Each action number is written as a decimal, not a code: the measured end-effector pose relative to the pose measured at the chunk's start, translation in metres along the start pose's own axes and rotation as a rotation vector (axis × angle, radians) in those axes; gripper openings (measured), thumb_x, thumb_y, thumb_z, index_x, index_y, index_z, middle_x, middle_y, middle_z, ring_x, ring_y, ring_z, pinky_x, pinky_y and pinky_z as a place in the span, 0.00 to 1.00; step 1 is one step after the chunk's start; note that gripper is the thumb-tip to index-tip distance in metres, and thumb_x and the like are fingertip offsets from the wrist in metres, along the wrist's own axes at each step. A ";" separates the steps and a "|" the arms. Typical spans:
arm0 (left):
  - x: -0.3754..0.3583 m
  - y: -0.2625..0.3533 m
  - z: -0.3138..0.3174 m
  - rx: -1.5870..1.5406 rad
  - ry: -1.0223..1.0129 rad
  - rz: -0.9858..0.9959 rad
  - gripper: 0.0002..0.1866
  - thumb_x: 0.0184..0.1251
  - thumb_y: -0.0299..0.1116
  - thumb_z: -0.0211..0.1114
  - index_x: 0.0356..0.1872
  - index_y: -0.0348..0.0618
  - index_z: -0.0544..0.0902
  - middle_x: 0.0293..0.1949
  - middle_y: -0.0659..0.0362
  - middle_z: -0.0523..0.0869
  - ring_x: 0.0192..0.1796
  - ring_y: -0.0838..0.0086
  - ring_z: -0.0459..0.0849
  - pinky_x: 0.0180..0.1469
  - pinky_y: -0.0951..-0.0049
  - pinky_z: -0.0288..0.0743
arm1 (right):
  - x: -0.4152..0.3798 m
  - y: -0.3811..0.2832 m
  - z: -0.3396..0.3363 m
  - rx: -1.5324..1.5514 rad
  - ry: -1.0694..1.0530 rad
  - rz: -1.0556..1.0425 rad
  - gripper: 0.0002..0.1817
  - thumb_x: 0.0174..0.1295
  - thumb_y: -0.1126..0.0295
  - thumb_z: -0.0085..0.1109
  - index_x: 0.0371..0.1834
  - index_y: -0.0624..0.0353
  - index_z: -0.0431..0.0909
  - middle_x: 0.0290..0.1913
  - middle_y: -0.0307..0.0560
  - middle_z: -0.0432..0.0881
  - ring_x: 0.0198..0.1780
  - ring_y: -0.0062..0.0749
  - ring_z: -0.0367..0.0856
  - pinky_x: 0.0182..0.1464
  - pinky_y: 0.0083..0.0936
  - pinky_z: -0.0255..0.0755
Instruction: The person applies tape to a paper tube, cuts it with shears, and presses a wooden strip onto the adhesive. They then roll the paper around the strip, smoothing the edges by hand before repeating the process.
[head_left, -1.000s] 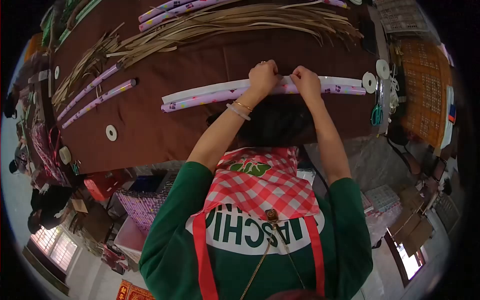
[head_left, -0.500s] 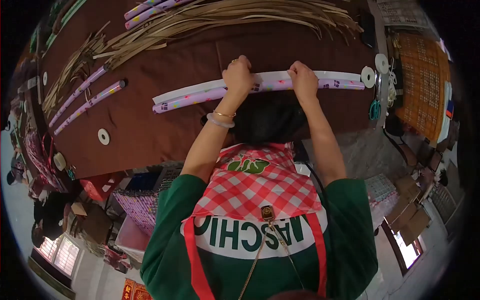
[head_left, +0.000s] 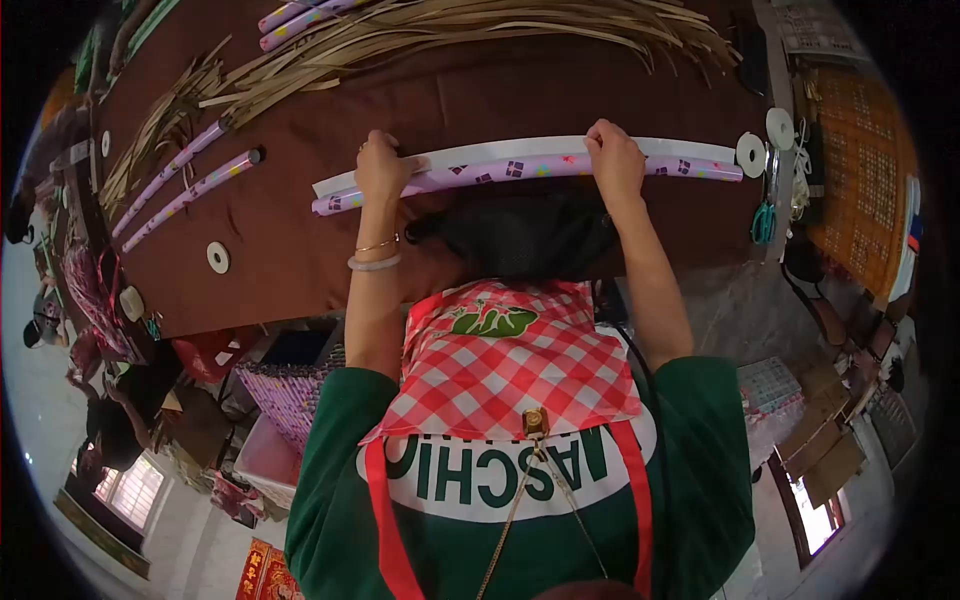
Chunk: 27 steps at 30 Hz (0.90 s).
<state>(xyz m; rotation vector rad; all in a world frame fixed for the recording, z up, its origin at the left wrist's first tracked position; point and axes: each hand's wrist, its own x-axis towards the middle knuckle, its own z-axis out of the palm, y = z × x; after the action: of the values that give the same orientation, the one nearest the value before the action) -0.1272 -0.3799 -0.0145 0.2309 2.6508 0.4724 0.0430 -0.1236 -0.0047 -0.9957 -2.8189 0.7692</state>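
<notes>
A long roll of lilac patterned paper (head_left: pixel 500 172) lies across the brown tabletop, with a white strip (head_left: pixel 470 155) along its far edge. Near the roll's left end, my left hand (head_left: pixel 384 170) has its fingers closed on the white edge. My right hand (head_left: pixel 614 160) is closed on the same edge, right of the middle. The undersides of both hands hide exactly how the fingertips grip. Two thinner patterned rolls (head_left: pixel 205 190) rest at the left of the table.
Long tan strips (head_left: pixel 470 35) lie along the far side. White tape rolls (head_left: pixel 749 155) and teal-handled scissors (head_left: pixel 763 222) sit at the right edge. Another tape roll (head_left: pixel 218 257) lies at left. A dark cloth-like item (head_left: pixel 520 235) is between me and the roll.
My left hand has slid leftward along the roll's edge, away from my right hand. My right hand stays near the same part of the roll. The view has shifted slightly.
</notes>
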 end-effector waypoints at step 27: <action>-0.009 -0.155 -0.064 -0.266 0.451 -0.323 0.15 0.49 0.38 0.67 0.36 0.42 0.81 0.35 0.54 0.84 0.40 0.63 0.82 0.43 0.65 0.74 | 0.010 0.002 0.003 -0.065 -0.075 0.000 0.04 0.51 0.71 0.55 0.27 0.59 0.72 0.29 0.50 0.78 0.34 0.47 0.76 0.35 0.38 0.68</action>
<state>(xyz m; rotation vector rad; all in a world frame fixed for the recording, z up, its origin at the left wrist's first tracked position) -0.1613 -0.5448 -0.0133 -0.4289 2.9284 0.8369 0.0361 -0.1172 -0.0093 -0.9956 -2.9257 0.7341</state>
